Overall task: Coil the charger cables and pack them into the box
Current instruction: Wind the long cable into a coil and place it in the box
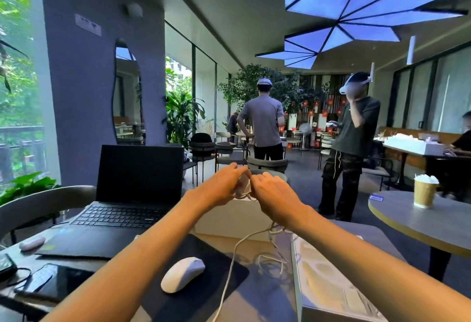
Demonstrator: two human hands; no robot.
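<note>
Fingers (237, 170) of the left hand (219, 186) curl round a small white bundle of charger cable (243, 185). Those of the right hand (274, 194) close on the same bundle from the other side. Both hands are held up just above the white box (219, 220).

A laptop (132, 194) stands open to the left of the box. A flat pale carton (331, 283) lies to the box's right and nearer the person; whether it is a lid cannot be told. A dark mouse pad (204, 291) lies on the near side of the box, with a white mouse (183, 273) on it.

From the hands the cable drops past the near side of the box. It lies in loose, tangled loops between the mouse pad and the carton, and one strand runs on toward the person and out of view. No plug can be made out.

The cable looks thin, light and limp, with a smooth sheath that would likely slip. Wound loops would probably spring open if let go. The surest hold appears to be a pinch across all the turns of the bundle at one spot, while the other hand feeds in slack. The loose loops may snag as they are drawn up.
</note>
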